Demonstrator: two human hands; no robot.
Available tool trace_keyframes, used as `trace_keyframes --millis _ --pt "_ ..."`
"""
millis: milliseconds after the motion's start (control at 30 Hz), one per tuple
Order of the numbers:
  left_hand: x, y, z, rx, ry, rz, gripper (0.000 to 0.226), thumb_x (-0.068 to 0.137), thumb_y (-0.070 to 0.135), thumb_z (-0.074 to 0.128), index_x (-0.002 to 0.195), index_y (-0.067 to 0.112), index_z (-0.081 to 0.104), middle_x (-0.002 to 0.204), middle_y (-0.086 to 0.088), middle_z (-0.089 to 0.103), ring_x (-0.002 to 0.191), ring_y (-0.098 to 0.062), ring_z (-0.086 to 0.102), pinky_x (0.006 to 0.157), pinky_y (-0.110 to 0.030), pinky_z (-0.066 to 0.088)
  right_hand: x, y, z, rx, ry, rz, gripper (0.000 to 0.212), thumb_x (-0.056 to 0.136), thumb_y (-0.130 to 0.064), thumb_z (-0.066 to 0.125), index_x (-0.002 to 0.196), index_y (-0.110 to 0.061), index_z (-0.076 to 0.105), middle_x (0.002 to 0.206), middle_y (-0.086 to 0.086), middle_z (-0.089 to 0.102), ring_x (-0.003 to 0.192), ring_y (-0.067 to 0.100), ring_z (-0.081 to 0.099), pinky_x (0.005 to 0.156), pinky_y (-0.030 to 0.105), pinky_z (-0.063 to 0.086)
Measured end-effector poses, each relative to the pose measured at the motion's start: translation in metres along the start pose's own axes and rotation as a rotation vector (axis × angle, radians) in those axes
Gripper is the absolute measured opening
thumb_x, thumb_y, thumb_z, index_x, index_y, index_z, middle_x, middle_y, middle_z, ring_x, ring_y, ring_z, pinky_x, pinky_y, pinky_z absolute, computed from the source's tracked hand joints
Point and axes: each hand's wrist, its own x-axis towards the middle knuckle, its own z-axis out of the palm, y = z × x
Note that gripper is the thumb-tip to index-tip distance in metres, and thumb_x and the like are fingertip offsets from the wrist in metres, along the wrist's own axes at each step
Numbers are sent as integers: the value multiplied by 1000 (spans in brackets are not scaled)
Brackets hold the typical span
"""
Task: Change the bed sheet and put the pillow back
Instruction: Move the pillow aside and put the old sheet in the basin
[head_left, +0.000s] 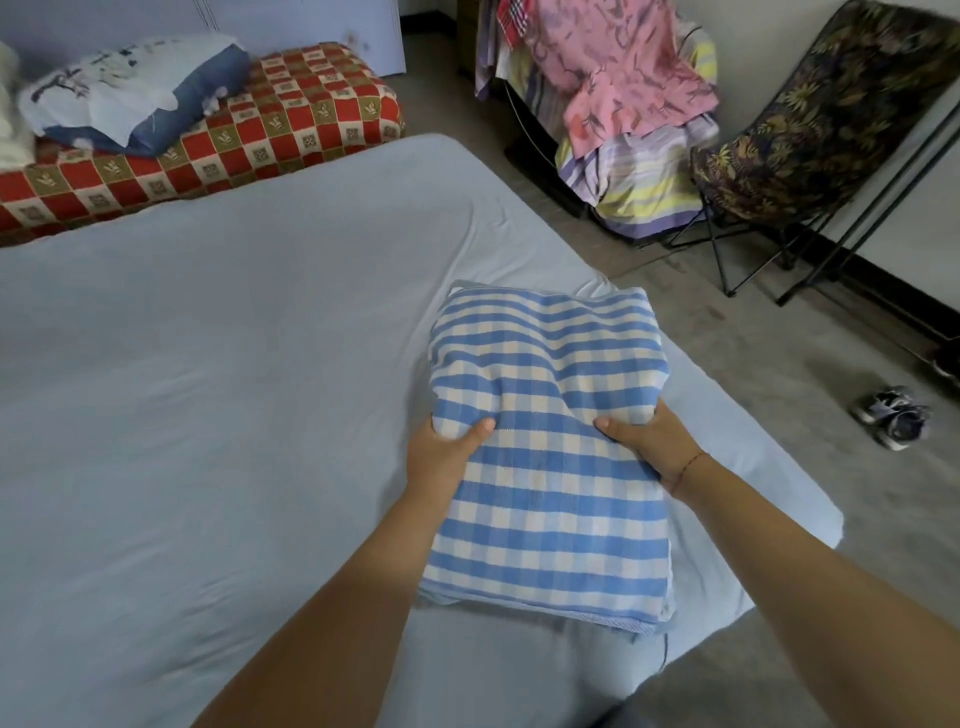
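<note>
The folded blue-checked sheet (550, 499) is gripped at its sides by the left hand (441, 452) and right hand (652, 441), apparently for spreading over the mattress (208, 364).

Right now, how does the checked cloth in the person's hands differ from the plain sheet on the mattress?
The checked sheet is blue-and-white patterned; the pale blue sheet is plain. The checked sheet is folded into a thick stack; the pale blue sheet lies spread out flat. The left hand and right hand grip the checked sheet, not the pale blue sheet. Both are bluish bedding cloth.
</note>
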Motion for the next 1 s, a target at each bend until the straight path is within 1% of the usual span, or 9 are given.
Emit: trace_keyframes --millis 133,267,367,500,600,767,867,933,1000 --pt "18 5 36 9 23 -39 39 70 45 82 101 36 60 107 7 69 96 -14 66 88 -39 55 32 -2 -31 -14 -22 41 63 75 -36 80 129 -29 47 119 3 65 105 25 64 89 49 55" --pt "36 4 78 -16 64 -81 54 71 50 80 116 31 59 112 7 67 99 -15 65 91 -41 54 70 -14 -61 -80 -68 74 61 78 -39 77 129 -31 44 119 1 63 105 23 63 91 49 54" --pt "51 -1 110 12 131 -140 72 68 58 78 128 26 54 122 4 64 107 -18 63 96 -44 52 98 -20 -84 -134 -100 86 75 68 -47 82 130 -32 44 120 0 63 107 24 62 91 52 53" --pt "73 -15 148 76 211 -182 74 76 53 74 136 19 48 130 2 57 116 -23 57 101 -39 47 136 -21 -109 -214 -136 100 91 54 -54 83 133 -33 43 123 -2 61 110 24 60 93 52 52" --pt "78 -36 169 4 214 -218 84 69 57 78 138 19 48 133 -1 57 117 -23 57 102 -44 47 160 -12 -121 -306 -157 131 97 52 -57 84 135 -32 42 125 -4 59 112 24 58 97 52 49" --pt "60 -88 196 -104 135 -368 55 86 38 69 133 17 51 119 4 58 106 -18 57 88 -33 48 184 41 -146 -357 31 250 75 73 -22 83 138 -13 46 132 11 56 117 33 55 101 50 45" --pt "51 -118 206 -23 154 -423 56 86 33 70 134 12 50 131 -7 59 116 -27 57 92 -38 48 173 75 -166 -386 71 339 70 76 -14 81 136 -8 47 132 15 56 119 35 54 102 48 45" --pt "51 -125 208 18 170 -447 62 85 32 72 137 12 47 135 -9 55 122 -30 54 92 -36 46 162 91 -173 -382 14 329 76 71 -20 84 137 -10 47 134 11 56 122 33 53 102 49 45" --pt "56 -126 209 36 172 -471 72 81 36 76 140 13 42 138 -7 51 126 -29 50 94 -36 45 153 106 -175 -407 -9 306 102 58 -41 89 144 -17 39 141 5 50 129 29 47 105 52 42"
